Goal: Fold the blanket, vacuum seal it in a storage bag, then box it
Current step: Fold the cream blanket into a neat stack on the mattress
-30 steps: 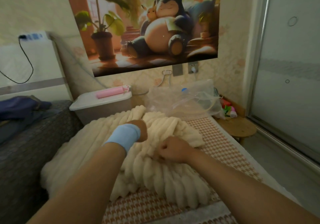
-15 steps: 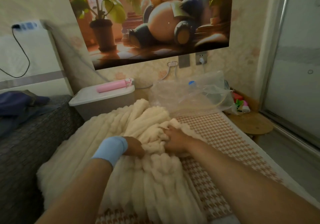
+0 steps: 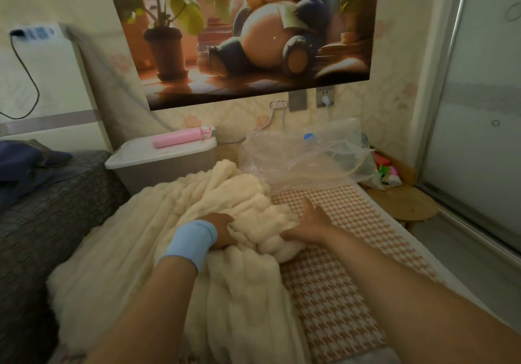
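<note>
A cream ribbed fluffy blanket [image 3: 135, 251] lies bunched on the houndstooth bed cover [image 3: 338, 293]. My left hand [image 3: 222, 229], with a blue wristband, digs its fingers into a bunched fold at the blanket's middle. My right hand [image 3: 308, 224] grips the same bunch from its right side, thumb raised. Behind the blanket lies a crumpled clear vacuum storage bag [image 3: 310, 155] with a blue valve. A white-lidded plastic storage box [image 3: 166, 163] stands at the back left, and a pink hand pump [image 3: 180, 139] lies on its lid.
A grey woven couch arm [image 3: 50, 211] with dark blue clothes [image 3: 25, 160] borders the left. A round wooden stool [image 3: 406, 206] stands at the right of the bed, with small colourful toys [image 3: 387, 170] behind it. A sliding door [image 3: 479, 110] fills the right. Cables hang from wall sockets [image 3: 324, 98].
Both hands slid toward the right along the blanket and gathered a bunch between them. The camera tilted down and closer.
</note>
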